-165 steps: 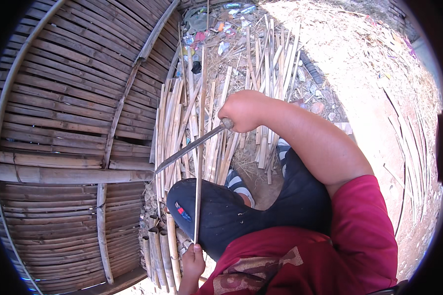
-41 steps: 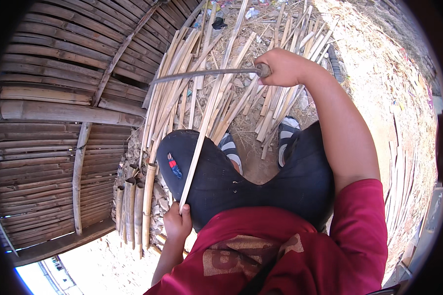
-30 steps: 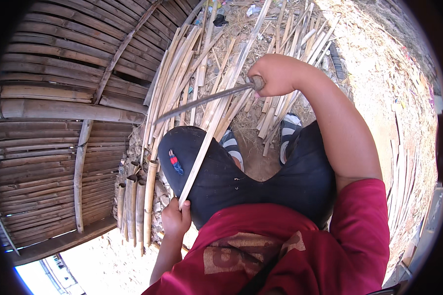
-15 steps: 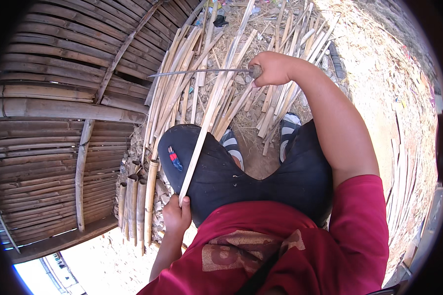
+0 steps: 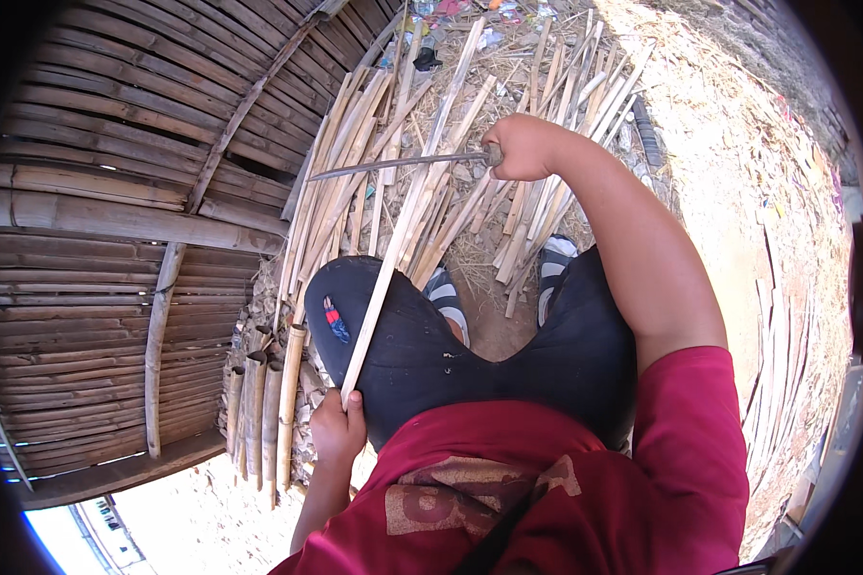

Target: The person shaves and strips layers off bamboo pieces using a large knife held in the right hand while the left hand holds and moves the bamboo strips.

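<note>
My left hand [image 5: 338, 428] is closed around the near end of a long, pale bamboo strip [image 5: 384, 283]. The strip runs over my left thigh and away from me above the ground. In my right hand [image 5: 527, 147], held out ahead with the arm raised, is the handle of a long-bladed knife [image 5: 403, 165]. Its narrow dark blade points left and crosses the strip beyond my knees. Whether the edge touches the strip or is just above it, I cannot tell.
Many split bamboo strips [image 5: 340, 144] lie in heaps ahead, around my sandalled feet [image 5: 444, 297]. A slatted bamboo wall [image 5: 77, 278] stands close on the left. Several upright bamboo stubs [image 5: 271, 412] are beside my left hand. Dry straw [image 5: 729, 144] covers sunlit ground at right.
The whole view has shifted slightly, so the scene sits lower. The knife's tip has swung a little nearer and to the right. Both hands keep their holds.
</note>
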`<action>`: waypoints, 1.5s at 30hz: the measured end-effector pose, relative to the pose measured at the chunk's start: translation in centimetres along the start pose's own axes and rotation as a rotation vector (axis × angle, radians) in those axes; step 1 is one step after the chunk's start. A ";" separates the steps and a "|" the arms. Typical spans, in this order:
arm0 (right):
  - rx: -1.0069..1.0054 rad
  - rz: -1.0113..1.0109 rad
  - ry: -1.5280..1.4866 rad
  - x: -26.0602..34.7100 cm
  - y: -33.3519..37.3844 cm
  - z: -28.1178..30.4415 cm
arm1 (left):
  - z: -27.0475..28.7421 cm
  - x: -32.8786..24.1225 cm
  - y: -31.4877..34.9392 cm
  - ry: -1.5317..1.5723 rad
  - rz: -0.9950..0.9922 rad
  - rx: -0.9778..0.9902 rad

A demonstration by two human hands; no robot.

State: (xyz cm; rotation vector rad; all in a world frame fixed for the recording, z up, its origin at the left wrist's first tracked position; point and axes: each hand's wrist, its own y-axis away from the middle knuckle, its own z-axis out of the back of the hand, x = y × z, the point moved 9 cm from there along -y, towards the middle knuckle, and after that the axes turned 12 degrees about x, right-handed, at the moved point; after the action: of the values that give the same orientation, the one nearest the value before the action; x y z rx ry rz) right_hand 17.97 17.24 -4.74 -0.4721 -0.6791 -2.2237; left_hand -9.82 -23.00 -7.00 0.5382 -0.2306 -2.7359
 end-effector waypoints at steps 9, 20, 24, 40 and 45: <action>-0.139 0.007 0.018 3.5 0.9 1.4 | -0.1 0.0 0.4 -0.006 -0.079 -0.020; -0.216 0.011 0.072 3.4 1.9 1.6 | 0.0 -0.5 0.2 -0.037 -0.034 0.021; -0.038 -0.037 0.206 4.5 1.7 0.7 | -0.3 -0.3 0.8 -0.089 -0.053 -0.066; -0.141 -0.021 0.055 1.4 2.1 2.0 | 0.0 -0.4 -0.1 -0.016 -0.122 -0.017; -0.479 -0.220 -0.228 -8.2 2.4 4.1 | 0.4 -0.1 -0.1 -0.043 -0.067 0.005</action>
State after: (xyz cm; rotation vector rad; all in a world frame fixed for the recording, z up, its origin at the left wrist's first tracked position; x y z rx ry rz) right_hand 25.63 22.85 -4.92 -0.9391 -0.3127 -2.5713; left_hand -9.93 -22.82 -6.62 0.4978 -0.2340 -2.8150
